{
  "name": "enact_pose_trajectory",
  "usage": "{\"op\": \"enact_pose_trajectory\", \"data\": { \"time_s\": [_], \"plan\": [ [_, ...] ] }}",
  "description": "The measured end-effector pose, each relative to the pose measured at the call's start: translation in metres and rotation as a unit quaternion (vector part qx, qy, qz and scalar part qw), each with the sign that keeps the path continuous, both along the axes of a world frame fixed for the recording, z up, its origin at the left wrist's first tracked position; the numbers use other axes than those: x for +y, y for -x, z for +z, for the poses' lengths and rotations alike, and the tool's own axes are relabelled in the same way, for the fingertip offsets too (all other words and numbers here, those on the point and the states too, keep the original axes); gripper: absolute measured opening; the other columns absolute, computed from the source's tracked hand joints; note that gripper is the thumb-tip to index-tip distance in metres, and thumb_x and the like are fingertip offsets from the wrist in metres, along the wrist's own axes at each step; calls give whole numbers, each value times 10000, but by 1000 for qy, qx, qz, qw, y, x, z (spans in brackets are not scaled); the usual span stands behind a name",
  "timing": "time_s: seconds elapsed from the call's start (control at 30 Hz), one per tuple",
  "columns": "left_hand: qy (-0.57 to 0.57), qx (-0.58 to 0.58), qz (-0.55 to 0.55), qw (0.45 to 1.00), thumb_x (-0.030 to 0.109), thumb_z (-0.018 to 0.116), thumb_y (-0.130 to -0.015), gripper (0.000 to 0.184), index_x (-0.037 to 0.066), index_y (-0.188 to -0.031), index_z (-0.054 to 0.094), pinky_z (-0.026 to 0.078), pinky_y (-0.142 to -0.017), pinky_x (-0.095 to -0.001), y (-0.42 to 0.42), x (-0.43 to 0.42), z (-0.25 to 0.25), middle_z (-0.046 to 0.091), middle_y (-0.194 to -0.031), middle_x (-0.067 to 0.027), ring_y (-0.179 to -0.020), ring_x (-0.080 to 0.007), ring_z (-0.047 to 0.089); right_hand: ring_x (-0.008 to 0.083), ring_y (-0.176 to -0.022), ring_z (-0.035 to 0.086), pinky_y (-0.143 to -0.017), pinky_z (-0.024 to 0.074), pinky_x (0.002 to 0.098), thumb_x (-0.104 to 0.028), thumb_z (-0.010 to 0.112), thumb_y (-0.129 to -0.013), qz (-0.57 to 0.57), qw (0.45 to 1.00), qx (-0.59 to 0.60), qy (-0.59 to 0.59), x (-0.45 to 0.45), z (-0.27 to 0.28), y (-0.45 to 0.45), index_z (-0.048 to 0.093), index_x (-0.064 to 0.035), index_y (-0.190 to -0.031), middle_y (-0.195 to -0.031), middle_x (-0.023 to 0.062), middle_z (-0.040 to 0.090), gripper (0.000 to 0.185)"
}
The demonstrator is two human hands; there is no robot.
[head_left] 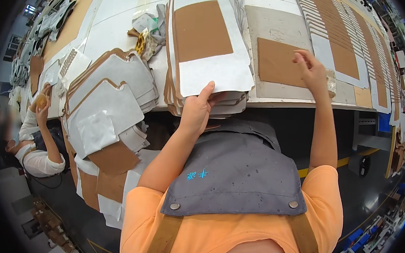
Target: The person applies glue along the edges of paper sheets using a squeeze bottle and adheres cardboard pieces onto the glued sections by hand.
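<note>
My left hand [198, 106] grips the near edge of a white sheet [215, 75], thumb on top. That sheet lies on a thick stack and bears a brown rectangular panel [203, 31]. Over the grey board [277, 26] my right hand [311, 72] is raised at the right end of a single brown panel [278, 62]. Its fingers are curled together; whether anything small is between them I cannot make out. A clear block-like object [330, 83] sits just beside the right wrist.
Grey-white pieces with brown edges [106, 96] are piled at the left. Scraps and a yellow patterned cloth [146, 44] lie behind them. Overlapping rows of white sheets with brown panels [345, 61] cover the right. A co-worker [43, 153] sits at the far left.
</note>
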State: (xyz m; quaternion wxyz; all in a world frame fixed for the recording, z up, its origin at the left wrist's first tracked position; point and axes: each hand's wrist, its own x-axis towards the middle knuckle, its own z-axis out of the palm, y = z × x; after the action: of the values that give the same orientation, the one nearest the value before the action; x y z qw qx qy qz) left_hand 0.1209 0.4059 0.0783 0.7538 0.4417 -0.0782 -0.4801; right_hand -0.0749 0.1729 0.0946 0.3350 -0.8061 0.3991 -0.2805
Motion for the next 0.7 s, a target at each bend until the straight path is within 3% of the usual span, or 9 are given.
{"op": "enact_pose_trajectory", "data": {
  "time_s": [0.17,0.27,0.33,0.4,0.47,0.5,0.53,0.6,0.7],
  "plan": [
    [-1,-56,48,997,45,582,-848,293,5,-1134,531,459,-848,-319,-5,-1,38,570,-1082,-69,-981,-163,556,74,-607,534,-523,438,200,-347,476,-940,84,977,-76,-183,3,4,-38,629,-5,-1004,-804,44,646,380],
    [-27,-218,-25,975,54,622,-820,278,1,-1086,563,451,-817,-291,0,26,62,591,-1013,-50,-926,-149,561,80,-632,540,-548,443,212,-448,409,-945,122,923,-116,-347,-6,1,-68,624,13,-995,-817,56,648,511],
    [-24,-238,-72,968,54,644,-797,286,-9,-1066,570,447,-806,-284,4,41,83,594,-992,-43,-907,-145,557,89,-655,551,-591,460,238,-509,379,-933,115,893,-81,-427,-14,-6,-94,629,1,-998,-843,55,645,572],
    [-45,-254,-107,960,41,657,-770,300,-14,-1054,575,446,-798,-286,7,55,102,596,-984,-40,-897,-149,556,93,-652,550,-607,462,250,-487,436,-922,92,887,-112,-438,-17,-10,-120,636,-10,-994,-853,46,636,522],
    [-53,-269,-137,952,11,647,-748,336,-19,-1071,563,442,-803,-292,1,70,107,589,-1004,-51,-906,-155,553,89,-675,561,-608,462,251,-361,529,-904,85,862,-121,-485,-33,-30,-142,626,-27,-1031,-856,35,625,371],
    [-37,-277,-155,948,-4,634,-741,361,-24,-1091,550,437,-809,-293,-2,74,106,582,-1021,-61,-915,-155,547,84,-698,570,-608,465,247,-282,557,-881,105,876,-118,-455,-40,-36,-146,613,-21,-1054,-860,37,632,318],
    [-55,-284,-106,951,-3,627,-743,381,-30,-1112,533,431,-823,-292,2,68,109,576,-1042,-71,-933,-159,544,79,-720,579,-609,469,243,-204,586,-859,124,890,-113,-425,-48,-39,-144,601,-16,-1076,-863,40,639,288],
    [-94,-295,-3,951,-1,611,-749,422,-42,-1154,501,418,-850,-291,9,54,121,562,-1083,-89,-967,-167,539,72,-717,585,-598,474,232,-148,579,-839,142,922,-140,-332,-60,-23,-122,586,-1,-1094,-845,48,646,294],
    [-107,-259,-17,960,24,570,-733,596,-72,-1287,373,344,-988,-372,-22,27,107,488,-1235,-161,-1128,-259,491,132,-737,636,-580,509,284,-98,567,-815,93,959,-169,-206,-88,6,-66,586,7,-1092,-833,94,662,296]
  ]
}}
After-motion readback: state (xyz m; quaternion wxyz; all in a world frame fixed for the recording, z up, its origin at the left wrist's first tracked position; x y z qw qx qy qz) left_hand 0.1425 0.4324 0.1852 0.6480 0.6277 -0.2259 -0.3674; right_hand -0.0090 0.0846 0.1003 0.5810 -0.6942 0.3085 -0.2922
